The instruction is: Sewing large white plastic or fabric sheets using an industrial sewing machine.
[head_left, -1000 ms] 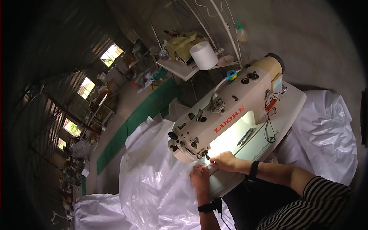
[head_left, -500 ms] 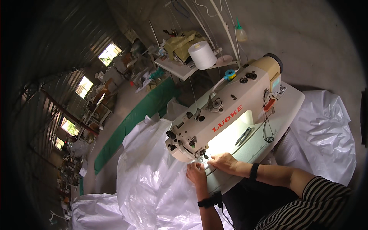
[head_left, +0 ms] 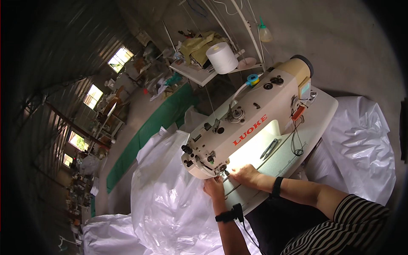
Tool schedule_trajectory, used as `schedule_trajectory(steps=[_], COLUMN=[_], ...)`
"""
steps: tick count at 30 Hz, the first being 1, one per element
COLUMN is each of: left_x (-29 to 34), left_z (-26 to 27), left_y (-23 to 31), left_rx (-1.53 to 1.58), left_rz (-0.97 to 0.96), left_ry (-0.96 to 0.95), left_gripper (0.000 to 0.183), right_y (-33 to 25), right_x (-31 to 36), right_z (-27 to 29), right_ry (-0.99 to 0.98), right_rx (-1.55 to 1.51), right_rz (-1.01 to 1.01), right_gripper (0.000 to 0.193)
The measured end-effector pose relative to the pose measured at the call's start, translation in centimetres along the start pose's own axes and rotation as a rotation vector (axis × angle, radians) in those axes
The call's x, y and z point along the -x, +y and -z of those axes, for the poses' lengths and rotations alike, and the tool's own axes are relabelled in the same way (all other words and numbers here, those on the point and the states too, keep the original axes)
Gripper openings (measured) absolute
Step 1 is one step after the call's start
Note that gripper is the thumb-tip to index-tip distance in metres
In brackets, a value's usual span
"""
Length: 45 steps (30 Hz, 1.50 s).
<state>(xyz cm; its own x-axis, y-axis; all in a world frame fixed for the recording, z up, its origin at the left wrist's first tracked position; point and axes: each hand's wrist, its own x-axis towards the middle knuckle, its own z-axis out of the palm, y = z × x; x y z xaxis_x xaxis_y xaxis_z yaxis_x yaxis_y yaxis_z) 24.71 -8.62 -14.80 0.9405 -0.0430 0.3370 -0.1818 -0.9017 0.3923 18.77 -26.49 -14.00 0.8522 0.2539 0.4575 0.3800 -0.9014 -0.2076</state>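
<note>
A white sewing machine (head_left: 259, 108) stands before me, its lamp lighting the bed under the arm. My left hand (head_left: 213, 188) is just below the needle area (head_left: 222, 170), left of the presser foot, with its fingers bent together. From the right, my right hand (head_left: 246, 175) reaches in on the bed, fingertips pinched close by the needle. Whatever lies between the fingertips of either hand is too small or hidden to make out. Glossy white sheeting (head_left: 165, 191) hangs in folds beside my left hand. Thread snips (head_left: 270, 148) rest on the bed beyond my right hand.
Behind the machine are a white thread cone (head_left: 223, 58) and a small shelf (head_left: 193, 75) with cloth on it. An oil bottle (head_left: 265, 34) hangs above. More white sheeting (head_left: 361, 144) is heaped at right. A long green cloth (head_left: 148, 136) lies at left.
Both hands have stayed near the needle, with the left fingers slightly closer in under the machine head. The whole view has shifted slightly.
</note>
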Motion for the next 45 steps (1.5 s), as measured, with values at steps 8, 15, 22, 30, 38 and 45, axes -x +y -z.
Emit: schedule_trajectory(steps=[8,15,22,30,38,45], left_x=[-0.4,-0.8,-0.4,0.7,8.0,3.0], left_z=[-0.6,-0.8,-1.1,2.9,23.2,28.3], left_y=[0.3,0.0,-0.5,2.8,1.9,-20.9], left_rx=[-0.079,-0.037,-0.044,-0.040,0.103,-0.362], left_rz=[0.024,0.035,-0.010,-0.040,-0.224,0.070], left_ry=[0.043,-0.051,0.028,-0.005,0.144,0.132], left_gripper=[0.026,0.029,0.033,0.036,0.048,0.072], right_y=[-0.1,-0.1,-3.0,-7.7,-7.6,-11.0], right_x=[-0.2,-0.3,3.5,5.2,5.8,4.5], right_z=[0.4,-0.3,15.8,35.1,35.6,34.2], right_ry=[0.106,-0.015,0.161,0.706,0.562,0.342], right_rx=[0.015,0.021,-0.445,-1.130,-1.485,-1.853], right_rz=[0.035,0.009,0.075,0.637,0.822,0.532], right_gripper=[0.006,0.008,0.011,0.021,0.017,0.019])
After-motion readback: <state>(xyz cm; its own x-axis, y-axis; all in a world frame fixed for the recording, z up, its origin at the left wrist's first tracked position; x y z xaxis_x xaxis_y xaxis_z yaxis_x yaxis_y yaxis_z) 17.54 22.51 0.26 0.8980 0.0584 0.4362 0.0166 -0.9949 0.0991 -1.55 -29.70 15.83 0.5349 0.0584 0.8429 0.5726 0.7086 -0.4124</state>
